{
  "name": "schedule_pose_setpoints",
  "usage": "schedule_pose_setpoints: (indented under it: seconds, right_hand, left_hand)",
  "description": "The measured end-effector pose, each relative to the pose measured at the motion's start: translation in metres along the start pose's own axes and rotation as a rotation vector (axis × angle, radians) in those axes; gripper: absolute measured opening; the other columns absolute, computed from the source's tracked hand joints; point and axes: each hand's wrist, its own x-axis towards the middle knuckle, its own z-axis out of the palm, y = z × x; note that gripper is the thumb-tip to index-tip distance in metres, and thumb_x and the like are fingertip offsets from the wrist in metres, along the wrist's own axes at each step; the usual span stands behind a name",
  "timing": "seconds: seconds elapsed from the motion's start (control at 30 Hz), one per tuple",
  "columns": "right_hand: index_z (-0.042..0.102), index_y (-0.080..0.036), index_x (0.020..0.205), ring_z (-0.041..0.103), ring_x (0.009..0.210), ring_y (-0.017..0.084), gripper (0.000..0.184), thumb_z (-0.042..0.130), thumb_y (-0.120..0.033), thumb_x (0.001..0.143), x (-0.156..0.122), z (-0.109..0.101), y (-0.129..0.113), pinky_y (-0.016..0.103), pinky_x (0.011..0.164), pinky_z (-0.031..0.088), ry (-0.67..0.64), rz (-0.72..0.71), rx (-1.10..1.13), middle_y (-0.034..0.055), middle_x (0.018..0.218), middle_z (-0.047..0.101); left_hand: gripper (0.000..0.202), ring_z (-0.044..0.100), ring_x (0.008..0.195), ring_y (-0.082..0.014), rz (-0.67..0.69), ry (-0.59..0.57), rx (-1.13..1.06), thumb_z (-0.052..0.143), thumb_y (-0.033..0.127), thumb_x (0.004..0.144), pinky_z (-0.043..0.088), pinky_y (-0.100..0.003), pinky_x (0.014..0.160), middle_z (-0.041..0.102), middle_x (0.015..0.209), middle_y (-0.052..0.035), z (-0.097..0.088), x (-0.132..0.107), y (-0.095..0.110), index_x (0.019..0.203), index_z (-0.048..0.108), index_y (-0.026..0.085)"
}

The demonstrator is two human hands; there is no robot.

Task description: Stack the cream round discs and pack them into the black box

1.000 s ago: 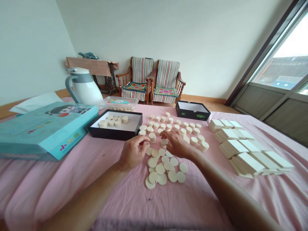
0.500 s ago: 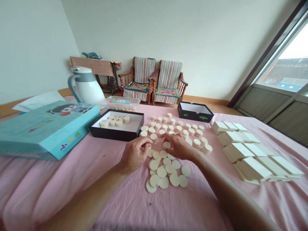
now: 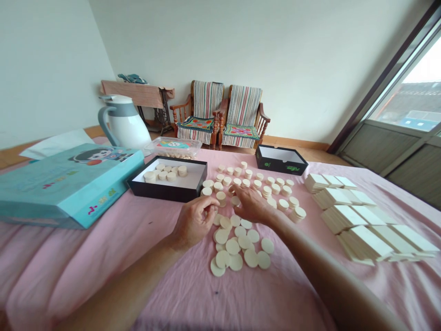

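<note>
My right hand (image 3: 253,203) reaches over the pink cloth, its thumb and fingers round the edges of a pale round wooden disc (image 3: 235,201). Whether more discs lie under that one, I cannot tell. My left hand (image 3: 196,220) is closed with curled fingers, beside a short stack of discs (image 3: 221,198); what it holds, if anything, is hidden. Loose discs (image 3: 232,247) lie spread and overlapping in front of both hands. Beyond the hands stand several rows of small disc stacks (image 3: 257,184).
Left, a black box (image 3: 161,195) holds several disc stacks, beside a turquoise box (image 3: 69,184). A white jug (image 3: 127,126) and a clear plastic container (image 3: 174,145) stand behind. Another black box (image 3: 280,161) is at the back right; stacked rectangular wooden pieces (image 3: 372,241) line the right.
My right hand has moved slightly forward and left, and the disc between its fingers has shifted with it. My left hand stays nearly in place. The view has shifted slightly.
</note>
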Motion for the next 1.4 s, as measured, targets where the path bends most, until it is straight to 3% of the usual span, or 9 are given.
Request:
schedule_pose_setpoints:
  seconds: [0.2, 0.37, 0.47, 0.6, 0.73, 0.87, 1.07, 1.4]
  right_hand:
    - [0.053, -0.016, 0.107, 0.059, 0.092, 0.022, 0.035, 0.055, -0.014, 0.072, -0.003, 0.002, 0.002, 0.034, 0.080, 0.039, -0.017, 0.018, 0.003, 0.0101, 0.100, 0.066]
    - [0.060, -0.018, 0.100, 0.059, 0.087, 0.018, 0.030, 0.055, -0.010, 0.072, -0.021, -0.012, 0.001, 0.031, 0.077, 0.042, 0.023, 0.004, 0.140, 0.0063, 0.095, 0.066]
    - [0.064, -0.019, 0.100, 0.060, 0.086, 0.016, 0.029, 0.056, -0.009, 0.073, -0.031, -0.020, -0.010, 0.028, 0.075, 0.045, -0.038, -0.096, 0.295, 0.0045, 0.095, 0.067]
    - [0.064, -0.019, 0.106, 0.058, 0.101, 0.018, 0.040, 0.056, -0.002, 0.071, -0.033, -0.019, -0.023, 0.031, 0.088, 0.044, -0.110, -0.264, 0.378, 0.0063, 0.107, 0.066]
    - [0.064, -0.018, 0.103, 0.058, 0.100, 0.019, 0.036, 0.058, -0.004, 0.070, -0.032, -0.008, -0.025, 0.031, 0.083, 0.046, -0.096, -0.287, 0.377, 0.0075, 0.107, 0.063]
    - [0.063, -0.018, 0.100, 0.058, 0.088, 0.017, 0.032, 0.057, -0.006, 0.070, -0.031, -0.005, -0.019, 0.028, 0.075, 0.046, -0.031, -0.239, 0.386, 0.0061, 0.098, 0.063]
    - [0.060, -0.018, 0.091, 0.055, 0.081, 0.017, 0.021, 0.055, -0.009, 0.073, -0.021, -0.001, 0.001, 0.029, 0.072, 0.042, 0.344, 0.046, 0.292, 0.0039, 0.085, 0.061]
    - [0.060, -0.019, 0.087, 0.054, 0.081, 0.018, 0.014, 0.055, -0.015, 0.075, -0.019, 0.014, 0.005, 0.030, 0.074, 0.040, 0.296, 0.079, 0.224, 0.0041, 0.085, 0.061]
  left_hand:
    - [0.016, 0.065, 0.073, -0.0122, -0.008, -0.012, -0.005, 0.051, 0.008, 0.082, 0.047, -0.022, 0.067, 0.070, 0.080, -0.0004, 0.000, 0.000, -0.001, 0.086, 0.063, 0.018]
    - [0.016, 0.065, 0.073, -0.0123, -0.018, -0.003, 0.001, 0.051, 0.008, 0.082, 0.047, -0.022, 0.069, 0.070, 0.080, 0.0000, 0.001, 0.000, -0.001, 0.085, 0.063, 0.018]
    - [0.017, 0.065, 0.075, -0.0122, -0.019, 0.000, 0.004, 0.051, 0.007, 0.081, 0.048, -0.022, 0.070, 0.070, 0.080, 0.0001, 0.001, 0.000, -0.002, 0.086, 0.063, 0.018]
    - [0.017, 0.065, 0.073, -0.0114, -0.024, 0.002, 0.002, 0.051, 0.008, 0.082, 0.048, -0.021, 0.069, 0.069, 0.079, 0.0005, 0.001, 0.000, -0.003, 0.087, 0.063, 0.018]
    - [0.016, 0.065, 0.075, -0.0117, -0.023, 0.013, 0.014, 0.051, 0.009, 0.082, 0.048, -0.021, 0.069, 0.069, 0.081, 0.0000, 0.001, -0.001, -0.005, 0.086, 0.063, 0.018]
    - [0.017, 0.065, 0.074, -0.0115, -0.018, 0.013, 0.013, 0.050, 0.008, 0.082, 0.048, -0.020, 0.070, 0.069, 0.081, 0.0003, 0.001, -0.001, -0.005, 0.087, 0.063, 0.018]
    - [0.017, 0.065, 0.074, -0.0120, -0.023, 0.022, 0.021, 0.050, 0.009, 0.082, 0.048, -0.021, 0.068, 0.070, 0.081, 0.0002, -0.001, 0.000, -0.003, 0.086, 0.063, 0.019]
    - [0.018, 0.065, 0.070, -0.0129, -0.034, 0.007, 0.015, 0.047, 0.009, 0.083, 0.048, -0.023, 0.066, 0.069, 0.076, -0.0007, -0.003, 0.000, -0.002, 0.085, 0.062, 0.019]
